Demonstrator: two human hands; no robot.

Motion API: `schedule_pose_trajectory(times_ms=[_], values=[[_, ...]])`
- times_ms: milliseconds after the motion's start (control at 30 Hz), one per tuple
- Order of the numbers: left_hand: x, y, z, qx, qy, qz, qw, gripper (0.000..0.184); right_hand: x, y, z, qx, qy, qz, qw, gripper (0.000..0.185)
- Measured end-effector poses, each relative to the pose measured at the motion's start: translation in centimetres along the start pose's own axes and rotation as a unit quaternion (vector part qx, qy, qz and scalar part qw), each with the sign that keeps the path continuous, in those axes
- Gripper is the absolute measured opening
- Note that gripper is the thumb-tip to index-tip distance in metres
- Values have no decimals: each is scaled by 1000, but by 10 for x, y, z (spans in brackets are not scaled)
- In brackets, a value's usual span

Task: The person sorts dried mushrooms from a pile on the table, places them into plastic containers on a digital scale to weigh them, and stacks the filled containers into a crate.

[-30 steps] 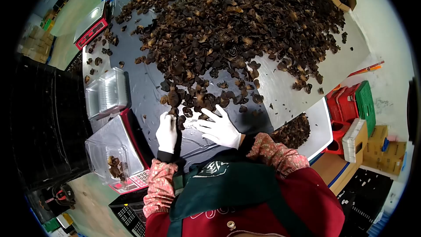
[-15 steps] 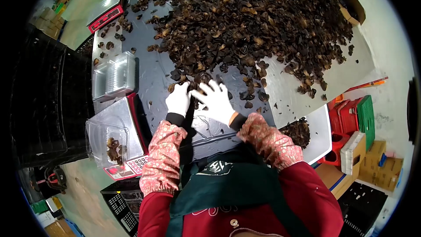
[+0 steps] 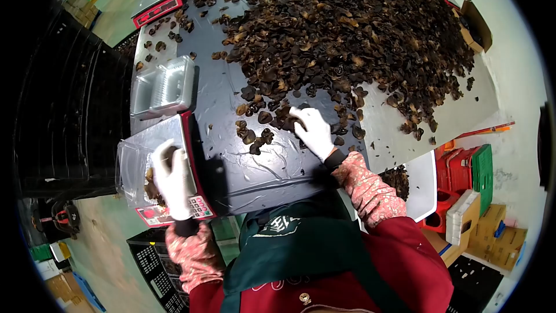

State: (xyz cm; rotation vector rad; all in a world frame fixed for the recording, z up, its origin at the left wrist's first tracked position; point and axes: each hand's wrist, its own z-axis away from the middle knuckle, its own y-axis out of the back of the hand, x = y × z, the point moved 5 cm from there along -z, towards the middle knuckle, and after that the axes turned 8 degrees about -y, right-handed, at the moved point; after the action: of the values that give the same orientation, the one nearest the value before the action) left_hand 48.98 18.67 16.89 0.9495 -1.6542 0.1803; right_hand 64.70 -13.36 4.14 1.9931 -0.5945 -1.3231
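My left hand (image 3: 172,182), in a white glove, is over the open clear plastic box (image 3: 131,168) on the near scale (image 3: 186,139). A dark wood ear mushroom (image 3: 168,153) shows between its curled fingers. More brown wood ear pieces (image 3: 152,188) lie in the box, partly hidden by the hand. At the near edge of the big heap of dried wood ear mushrooms (image 3: 341,35), my gloved right hand (image 3: 314,133) has its fingers bent against some dark pieces (image 3: 282,118). Several loose wood ears (image 3: 252,138) lie left of it on the grey sheet.
Stacked clear plastic trays (image 3: 163,88) stand beyond the near scale. A second red scale (image 3: 160,3) is at the far left corner. Black crates (image 3: 75,110) rise on the left. A white tub (image 3: 423,188) and red crates (image 3: 457,168) are at the right.
My left hand has moved from the heap's edge leftward to the box on the scale. My right hand has shifted slightly right, and its spread fingers have drawn in on the pieces.
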Motion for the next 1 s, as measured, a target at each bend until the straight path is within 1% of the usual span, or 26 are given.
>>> schedule_pose_trajectory(times_ms=[33,67,100,133,167,200,233,300,333,367,433,467,500,567,600,633,700,733,767,833,867,900,967,1000], values=[[1,31,-6,20,-59,-40,997,24,-2,8,-6,-19,-25,23,999,38],[-3,59,-8,37,-12,-61,997,28,3,4,-10,-44,1,51,998,52],[-11,81,-11,29,6,-98,995,29,3,2,-13,-61,14,75,995,56],[-12,94,-12,7,-55,-204,977,30,-4,4,-17,-33,21,71,997,59],[-13,104,-11,-14,-114,-307,945,31,-12,4,-21,-5,29,66,997,63],[-18,108,-10,-45,-137,-355,924,34,-18,-1,-23,-22,36,105,994,72],[-26,110,-9,-74,-127,-363,920,35,-24,-9,-27,-66,48,127,988,76],[-37,110,-1,-126,-66,-393,909,34,-42,-19,-25,-119,95,174,973,77],[-41,109,1,-136,-91,-416,895,37,-50,-20,-24,-127,125,168,970,76],[-43,109,3,-144,-108,-415,892,42,-57,-20,-21,-150,149,188,959,71],[-39,107,8,-127,-137,-449,874,47,-56,-29,-13,-204,211,167,941,64],[-36,108,9,-115,-119,-444,881,49,-57,-28,-10,-187,234,154,942,56],[-33,109,11,-111,-115,-445,881,49,-45,-31,-11,-135,225,79,962,44],[-25,116,13,-53,-148,-440,884,50,-26,-35,-15,-136,174,116,968,32],[-31,124,15,-50,-129,-421,897,55,-29,-29,-18,-109,177,93,974,24],[-37,130,19,-48,-127,-420,897,55,-29,-25,-20,-92,158,57,981,20],[-52,143,30,-6,-129,-498,857,59,-28,-17,-32,-78,116,32,990,17],[-67,150,34,-11,-89,-489,868,66,-28,-11,-41,-69,99,-33,992,15],[-78,150,37,-9,-88,-489,868,66,-28,-9,-49,-74,60,-84,992,15],[-87,152,44,-33,-66,-314,946,72,-61,-1,-65,-86,44,-136,986,16],[-85,147,47,-58,-72,-357,930,78,-80,-2,-73,-107,36,-169,979,16],[-80,141,48,-71,-92,-375,920,83,-103,-7,-80,-144,8,-227,963,15],[-84,138,48,-51,-92,-309,945,90,-167,-20,-92,-113,148,-283,941,15],[-86,136,48,-53,-108,-321,939,95,-198,-31,-93,-196,74,-330,920,16]])
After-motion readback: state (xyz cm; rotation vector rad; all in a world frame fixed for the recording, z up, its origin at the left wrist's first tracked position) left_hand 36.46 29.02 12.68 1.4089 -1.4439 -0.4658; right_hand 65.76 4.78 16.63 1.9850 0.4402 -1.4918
